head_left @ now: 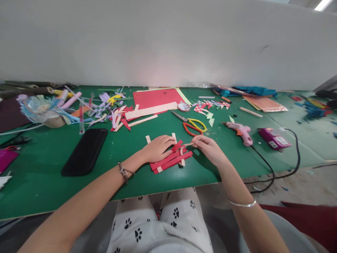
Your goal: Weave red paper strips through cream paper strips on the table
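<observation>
Red paper strips [172, 161] cross pale pink ones in a loose weave near the front edge of the green table. My left hand [159, 147] lies flat on the weave's left part, fingers stretched out, and hides some of the crossings. At the weave's right side, my right hand [207, 147] pinches the end of a pale paper strip [188, 144] between thumb and fingers. Scissors [191, 123] with one yellow and one red handle lie just beyond the weave.
A black phone [84, 151] lies left. Cut strips [121, 116] and red paper sheets [158, 100] are farther back. To the right are a pink glue gun [238, 131] and a purple box [275, 138], with black cords hanging over the table edge.
</observation>
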Tool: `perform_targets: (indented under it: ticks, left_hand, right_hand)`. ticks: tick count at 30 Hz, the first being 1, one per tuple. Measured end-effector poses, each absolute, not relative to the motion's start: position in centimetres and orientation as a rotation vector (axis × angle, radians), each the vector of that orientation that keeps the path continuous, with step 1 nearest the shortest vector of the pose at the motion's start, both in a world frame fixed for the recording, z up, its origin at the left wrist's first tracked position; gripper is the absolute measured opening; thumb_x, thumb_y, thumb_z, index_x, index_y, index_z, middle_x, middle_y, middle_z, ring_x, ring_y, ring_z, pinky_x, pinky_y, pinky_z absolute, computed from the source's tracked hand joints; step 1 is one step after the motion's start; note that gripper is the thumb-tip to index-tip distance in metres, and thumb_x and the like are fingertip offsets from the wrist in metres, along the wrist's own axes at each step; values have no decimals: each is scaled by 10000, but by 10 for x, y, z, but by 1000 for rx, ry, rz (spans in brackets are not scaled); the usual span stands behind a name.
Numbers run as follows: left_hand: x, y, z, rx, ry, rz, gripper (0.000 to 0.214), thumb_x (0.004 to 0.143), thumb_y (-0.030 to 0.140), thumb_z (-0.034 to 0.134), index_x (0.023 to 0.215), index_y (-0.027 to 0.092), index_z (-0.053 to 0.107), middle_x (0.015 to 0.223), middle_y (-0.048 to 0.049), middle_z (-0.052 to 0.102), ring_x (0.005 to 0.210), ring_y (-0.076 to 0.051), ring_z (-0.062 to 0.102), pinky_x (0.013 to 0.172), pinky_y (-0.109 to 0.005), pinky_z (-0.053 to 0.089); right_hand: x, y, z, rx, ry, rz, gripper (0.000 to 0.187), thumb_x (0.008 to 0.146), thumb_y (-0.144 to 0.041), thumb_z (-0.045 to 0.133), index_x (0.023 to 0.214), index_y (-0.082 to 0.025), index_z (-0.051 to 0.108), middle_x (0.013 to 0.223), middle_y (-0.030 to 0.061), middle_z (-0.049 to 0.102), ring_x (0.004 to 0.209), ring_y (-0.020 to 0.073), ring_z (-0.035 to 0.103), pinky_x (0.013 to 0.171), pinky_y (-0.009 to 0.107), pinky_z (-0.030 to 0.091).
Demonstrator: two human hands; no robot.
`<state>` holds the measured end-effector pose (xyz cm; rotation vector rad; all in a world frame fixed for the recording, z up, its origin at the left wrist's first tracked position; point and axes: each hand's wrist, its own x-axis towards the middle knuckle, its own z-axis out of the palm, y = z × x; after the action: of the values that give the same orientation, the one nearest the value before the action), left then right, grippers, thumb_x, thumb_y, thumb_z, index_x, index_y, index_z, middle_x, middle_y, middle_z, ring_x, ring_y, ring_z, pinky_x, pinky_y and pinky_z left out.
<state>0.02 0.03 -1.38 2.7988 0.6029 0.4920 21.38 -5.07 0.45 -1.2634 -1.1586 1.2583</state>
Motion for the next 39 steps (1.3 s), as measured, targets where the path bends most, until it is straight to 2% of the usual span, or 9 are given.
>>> perform_targets:
  ticks: [16,32,39]
  left_hand:
    - [1,1,-13,2806,609,494,210,811,211,386,996,139,457,1056,-101,519,1007,-207,454,870,-389,393]
    - [1,1,-11,2768,574,496,99,805,195,374,838,170,463,1029,-81,517,977,-193,462,865,-394,387]
    - [1,1,-11,2776,554,497,129,817,192,356,870,163,470,1039,-90,515,977,-189,465,869,-386,384]
  right_hand:
    - [215,-58,5,-1277,-1200,1243,175,608,-353,625,646,-186,587,673,-11,547,624,102,466,626,247,369]
    - [211,-56,8,-1266,-1074,1242,214,549,-385,656,607,-201,564,672,-12,532,606,100,457,628,253,387]
    - [211,-55,7,-1277,-1186,1203,192,597,-376,616,635,-198,555,690,-6,530,617,107,470,637,266,401]
